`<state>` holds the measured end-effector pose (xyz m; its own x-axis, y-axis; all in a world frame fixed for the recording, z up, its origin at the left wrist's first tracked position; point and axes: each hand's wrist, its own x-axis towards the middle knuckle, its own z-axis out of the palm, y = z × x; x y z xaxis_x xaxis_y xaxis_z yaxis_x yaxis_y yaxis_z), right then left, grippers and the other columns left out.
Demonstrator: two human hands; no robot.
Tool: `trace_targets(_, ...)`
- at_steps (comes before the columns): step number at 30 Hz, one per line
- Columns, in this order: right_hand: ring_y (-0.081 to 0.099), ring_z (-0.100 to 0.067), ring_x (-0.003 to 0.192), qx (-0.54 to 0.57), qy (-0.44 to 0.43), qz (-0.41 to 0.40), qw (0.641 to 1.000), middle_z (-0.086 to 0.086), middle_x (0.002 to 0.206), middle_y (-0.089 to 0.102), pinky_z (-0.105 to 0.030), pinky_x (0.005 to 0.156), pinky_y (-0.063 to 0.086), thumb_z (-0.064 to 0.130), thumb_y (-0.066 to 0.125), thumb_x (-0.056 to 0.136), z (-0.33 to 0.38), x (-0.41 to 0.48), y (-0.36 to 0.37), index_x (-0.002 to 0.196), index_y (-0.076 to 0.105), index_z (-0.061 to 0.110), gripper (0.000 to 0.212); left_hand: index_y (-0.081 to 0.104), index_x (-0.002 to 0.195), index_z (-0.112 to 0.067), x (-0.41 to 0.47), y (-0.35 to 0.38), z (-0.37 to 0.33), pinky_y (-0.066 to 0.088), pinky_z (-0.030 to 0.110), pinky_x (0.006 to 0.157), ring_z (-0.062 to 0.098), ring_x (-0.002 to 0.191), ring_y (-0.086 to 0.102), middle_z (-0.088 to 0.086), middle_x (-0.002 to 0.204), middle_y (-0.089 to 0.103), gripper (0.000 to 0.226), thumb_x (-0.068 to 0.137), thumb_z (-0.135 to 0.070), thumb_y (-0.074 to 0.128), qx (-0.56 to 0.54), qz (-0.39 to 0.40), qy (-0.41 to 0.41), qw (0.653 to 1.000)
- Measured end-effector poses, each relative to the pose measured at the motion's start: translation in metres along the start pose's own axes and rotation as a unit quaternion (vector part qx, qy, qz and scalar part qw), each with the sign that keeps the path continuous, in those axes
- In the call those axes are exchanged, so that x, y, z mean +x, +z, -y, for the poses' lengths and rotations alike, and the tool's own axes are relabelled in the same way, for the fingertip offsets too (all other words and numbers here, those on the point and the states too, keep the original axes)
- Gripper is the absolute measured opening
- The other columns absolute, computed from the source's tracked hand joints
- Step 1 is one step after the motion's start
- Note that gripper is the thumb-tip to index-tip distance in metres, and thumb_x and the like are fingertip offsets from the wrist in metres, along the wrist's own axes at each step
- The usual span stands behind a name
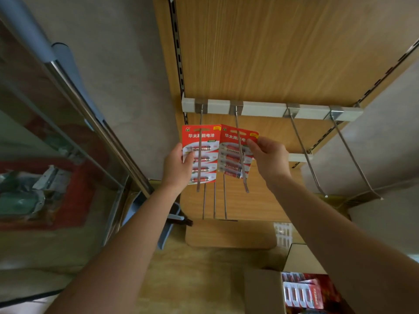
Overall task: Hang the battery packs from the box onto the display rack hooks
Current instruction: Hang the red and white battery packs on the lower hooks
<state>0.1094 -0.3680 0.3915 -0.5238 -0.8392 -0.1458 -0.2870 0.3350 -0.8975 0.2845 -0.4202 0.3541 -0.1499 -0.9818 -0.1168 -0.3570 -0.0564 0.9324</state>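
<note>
Head view: we're looking up at a wood-panel display rack point(283, 53) with a white crossbar point(260, 109) carrying long metal hooks. Our left hand point(176, 168) is clamped on the left edge of one red battery pack point(200, 152), which sits behind the leftmost hook point(199, 152), whose rod crosses its front. Our right hand point(268, 157) pinches the upper right corner of a second battery pack point(235, 152), tilted a bit, just beside the first and overlapping its edge, with the second hook point(241, 152) running across it. Two more hooks point(306, 152) further right hang bare. Down at the bottom right, a cardboard box point(263, 288) on the floor holds more red packs point(306, 293).
</note>
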Motion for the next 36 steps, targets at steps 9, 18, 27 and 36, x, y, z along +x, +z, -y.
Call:
trace_targets(9, 0.052, -0.013, 0.072, -0.086, 0.002, -0.018, 0.996, -0.006, 0.100, 0.066, -0.021, 0.056, 0.038, 0.026, 0.045, 0.096, 0.014, 0.035, 0.016, 0.113, 0.061, 0.010, 0.028, 0.050, 0.120, -0.007, 0.041, 0.007, -0.004, 0.054, 0.044, 0.088, 0.028, 0.104, 0.064, 0.013, 0.118, 0.062, 0.028, 0.098, -0.023, 0.042, 0.098, -0.008, -0.028, 0.995)
trace_targets(18, 0.044, -0.018, 0.127, -0.065, 0.057, -0.007, 0.996, -0.001, 0.138, 0.048, -0.023, 0.092, 0.034, 0.016, 0.050, 0.093, -0.020, -0.022, 0.014, 0.132, 0.045, 0.017, 0.040, 0.045, 0.128, -0.010, -0.007, 0.010, 0.028, 0.035, 0.021, 0.095, 0.019, 0.122, 0.046, 0.007, 0.132, 0.048, 0.041, 0.089, -0.014, 0.056, 0.137, -0.099, -0.002, 0.986)
trace_targets(27, 0.059, -0.014, 0.101, -0.161, 0.088, 0.057, 0.981, 0.002, 0.112, 0.065, -0.024, 0.079, 0.044, 0.018, 0.055, 0.089, -0.115, -0.098, -0.019, 0.110, 0.063, 0.021, 0.022, 0.058, 0.106, -0.014, -0.114, 0.051, 0.079, 0.048, 0.023, 0.070, 0.011, 0.083, 0.058, 0.000, 0.098, 0.065, 0.016, 0.092, -0.019, 0.053, 0.232, 0.067, 0.019, 0.970)
trace_targets(36, 0.063, -0.021, 0.093, -0.211, 0.163, 0.106, 0.958, 0.000, 0.102, 0.069, -0.033, 0.079, 0.051, 0.018, 0.052, 0.087, -0.236, -0.178, -0.125, 0.098, 0.066, 0.025, 0.019, 0.059, 0.104, -0.018, -0.229, 0.166, 0.103, 0.049, 0.028, 0.075, 0.015, 0.093, 0.062, -0.002, 0.104, 0.066, 0.016, 0.093, -0.023, 0.049, 0.330, 0.208, -0.075, 0.918)
